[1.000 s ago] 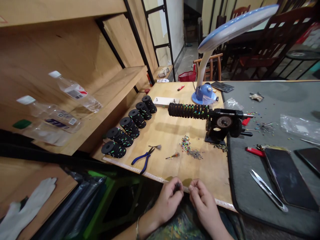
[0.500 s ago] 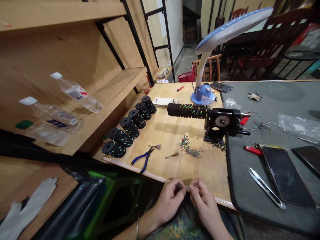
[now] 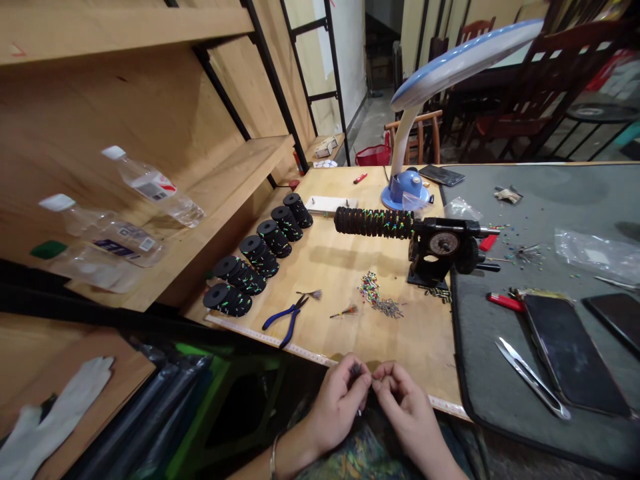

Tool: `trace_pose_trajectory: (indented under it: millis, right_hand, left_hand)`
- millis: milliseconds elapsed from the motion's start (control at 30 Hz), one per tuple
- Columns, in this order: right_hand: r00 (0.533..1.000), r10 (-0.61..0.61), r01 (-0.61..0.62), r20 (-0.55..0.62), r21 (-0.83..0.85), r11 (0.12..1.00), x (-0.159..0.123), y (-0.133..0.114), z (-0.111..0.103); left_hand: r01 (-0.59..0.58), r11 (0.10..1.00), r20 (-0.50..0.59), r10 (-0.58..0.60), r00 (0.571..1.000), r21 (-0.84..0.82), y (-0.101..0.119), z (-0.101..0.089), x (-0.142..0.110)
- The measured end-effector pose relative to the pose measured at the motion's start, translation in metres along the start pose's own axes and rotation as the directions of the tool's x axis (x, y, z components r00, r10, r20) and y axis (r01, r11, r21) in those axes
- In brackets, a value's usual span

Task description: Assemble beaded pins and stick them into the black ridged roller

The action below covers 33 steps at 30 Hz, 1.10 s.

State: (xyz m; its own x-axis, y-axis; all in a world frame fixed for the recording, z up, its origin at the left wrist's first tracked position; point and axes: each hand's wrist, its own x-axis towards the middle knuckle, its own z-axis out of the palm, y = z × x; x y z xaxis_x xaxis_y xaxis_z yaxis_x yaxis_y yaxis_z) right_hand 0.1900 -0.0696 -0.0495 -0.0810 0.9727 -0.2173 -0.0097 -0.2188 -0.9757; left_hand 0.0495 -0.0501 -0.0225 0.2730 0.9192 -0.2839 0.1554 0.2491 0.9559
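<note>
At the table's front edge my left hand (image 3: 340, 403) is closed around a small dark bundle (image 3: 355, 369) of fine strands, mostly hidden by the fingers. My right hand (image 3: 403, 400) is pinched close against the left fingertips; whatever it grips is too small to make out. Beyond the hands lie a small tuft (image 3: 345, 311) with fine bristles and a second tuft (image 3: 313, 293). Blue-handled pliers (image 3: 286, 320) rest open to the left. A pile of coloured beads and small metal pieces (image 3: 377, 293) is spread on the wood.
Several black foam spools (image 3: 260, 255) stand along the left edge. A black clamp device (image 3: 443, 247) holds a long ridged black roll (image 3: 375, 222) sideways. Behind it stands a blue lamp (image 3: 406, 187). Tweezers (image 3: 533, 379) and a phone (image 3: 575, 353) lie on the grey mat (image 3: 480, 360).
My right hand has shifted slightly left, closing the small gap to my left fingertips. My left hand stays nearly in place, still closed on the dark bundle.
</note>
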Motion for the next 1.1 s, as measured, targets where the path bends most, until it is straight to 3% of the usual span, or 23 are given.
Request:
trace_pose_trajectory:
  millis: [200, 500, 900, 1100]
  right_hand:
    - [1.0, -0.015, 0.015, -0.017, 0.014, 1.0, 0.0021, -0.005, 0.0009]
    - [0.996, -0.071, 0.068, -0.052, -0.055, 0.996, 0.0007, -0.0055, -0.0019]
    - [0.99, -0.133, 0.125, -0.042, -0.152, 0.98, -0.0015, 0.0009, -0.0019]
    - [0.986, -0.16, 0.152, -0.038, -0.16, 0.975, -0.0042, 0.0026, -0.0003]
  left_hand:
    - [-0.001, 0.999, 0.017, 0.0, 1.0, 0.038, 0.0, -0.0008, 0.0]
    - [-0.097, 0.947, -0.01, 0.105, 0.994, 0.305, 0.0023, -0.0052, -0.0028]
    - [-0.011, 0.99, -0.021, 0.014, 1.0, 0.139, 0.0036, 0.0009, 0.002]
    - [-0.035, 0.983, 0.004, 0.035, 0.999, 0.182, 0.0017, 0.0014, 0.0034]
